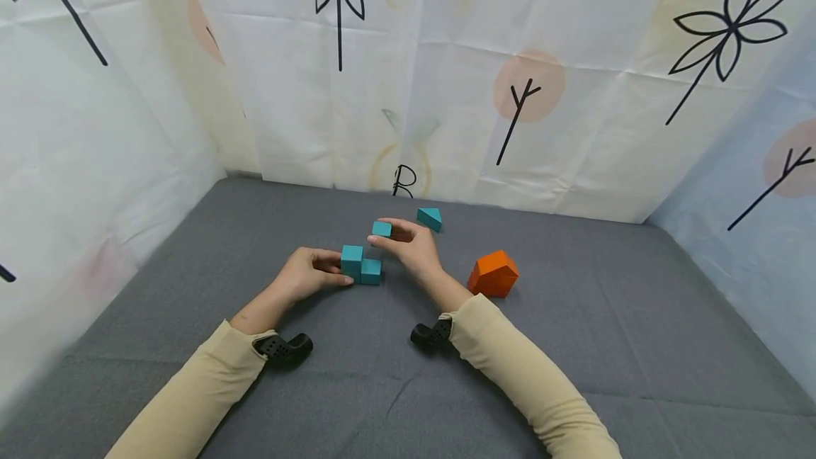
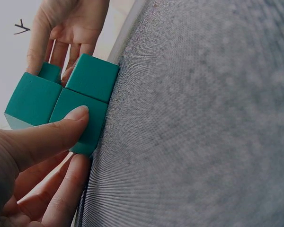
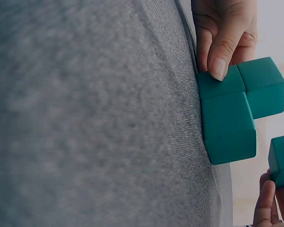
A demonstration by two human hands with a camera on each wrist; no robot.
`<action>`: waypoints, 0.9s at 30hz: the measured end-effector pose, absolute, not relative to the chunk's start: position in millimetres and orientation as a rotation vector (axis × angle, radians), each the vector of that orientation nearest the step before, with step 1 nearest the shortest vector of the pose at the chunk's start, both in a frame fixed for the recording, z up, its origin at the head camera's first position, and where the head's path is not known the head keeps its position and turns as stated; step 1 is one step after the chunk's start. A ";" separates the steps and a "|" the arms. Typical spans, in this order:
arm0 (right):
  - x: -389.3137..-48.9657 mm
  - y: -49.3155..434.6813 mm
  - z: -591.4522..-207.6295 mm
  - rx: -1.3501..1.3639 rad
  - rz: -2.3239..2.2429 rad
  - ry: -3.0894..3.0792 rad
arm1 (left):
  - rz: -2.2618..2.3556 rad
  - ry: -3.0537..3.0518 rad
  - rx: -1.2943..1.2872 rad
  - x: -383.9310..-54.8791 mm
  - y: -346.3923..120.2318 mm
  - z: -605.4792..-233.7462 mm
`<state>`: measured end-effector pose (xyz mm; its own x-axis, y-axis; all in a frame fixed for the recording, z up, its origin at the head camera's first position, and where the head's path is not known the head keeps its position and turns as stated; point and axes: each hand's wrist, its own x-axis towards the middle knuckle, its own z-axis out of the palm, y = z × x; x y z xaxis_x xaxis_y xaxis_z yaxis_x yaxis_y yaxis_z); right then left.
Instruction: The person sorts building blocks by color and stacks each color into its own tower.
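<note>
Three teal cubes stand together in an L shape: a lower cube (image 2: 68, 106), an upper cube (image 1: 352, 256) on top of it, and a side cube (image 1: 371, 272) on the cloth to its right. My left hand (image 1: 304, 276) grips the lower cube, thumb on its near face and fingers behind. Just above and behind the side cube, my right hand (image 1: 413, 246) pinches another teal block (image 1: 382, 229) between thumb and fingers. In the right wrist view that block (image 3: 281, 158) is apart from the cubes and partly cut off by the frame edge.
A teal triangular block (image 1: 430, 218) lies behind my right hand. To the right of my right wrist sits an orange many-sided block (image 1: 494, 275). Grey cloth (image 1: 605, 331) covers the table, and a patterned white curtain (image 1: 446, 112) hangs along its back and sides.
</note>
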<state>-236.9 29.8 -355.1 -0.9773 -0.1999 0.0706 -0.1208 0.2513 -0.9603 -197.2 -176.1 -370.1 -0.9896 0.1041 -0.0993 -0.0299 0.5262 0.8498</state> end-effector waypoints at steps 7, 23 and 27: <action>-231.0 34.8 -353.8 -0.383 -1.822 2.391 | 1.465 2.617 0.062 -197.2 -175.2 -369.3; -220.4 44.3 -354.7 -0.538 -1.674 2.348 | 1.477 2.610 0.063 -196.8 -176.0 -369.5; -220.4 45.4 -356.8 -0.591 -1.643 2.343 | 1.480 2.615 0.082 -197.0 -176.5 -369.9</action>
